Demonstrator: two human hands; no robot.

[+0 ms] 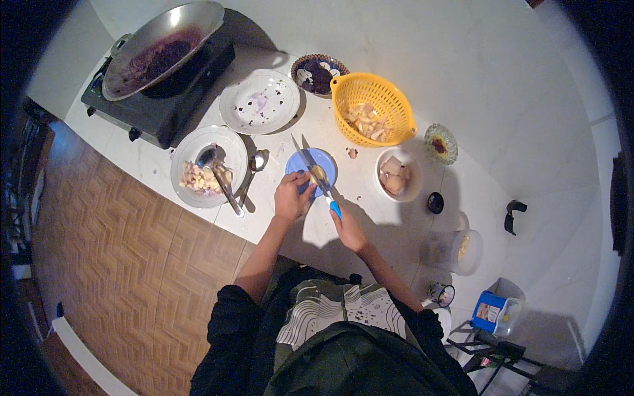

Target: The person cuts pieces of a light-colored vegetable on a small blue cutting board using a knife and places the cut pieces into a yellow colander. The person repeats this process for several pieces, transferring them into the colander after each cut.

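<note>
My right hand point(350, 230) grips the blue handle of a kitchen knife point(322, 185), its blade pointing away over a small round blue board point(327, 161). Under the blade lies a pale yellow piece of food point(318, 173), perhaps garlic or ginger. The fingers of my left hand point(292, 197) pinch that piece from the left, close to the blade. To the left, a white plate point(181, 148) carries chopped pale pieces point(195, 177) and a large metal spoon point(225, 190). A yellow plastic colander point(403, 109) beyond the board holds peeled pale pieces point(366, 121).
At the back left, a wok point(198, 24) with dark purple food stands on a black gas stove point(166, 126). Around the board are a crumb-strewn plate point(260, 101), patterned bowl point(297, 67), white bowl of chunks point(418, 180), glass dish point(448, 153) and clear plastic container point(446, 250).
</note>
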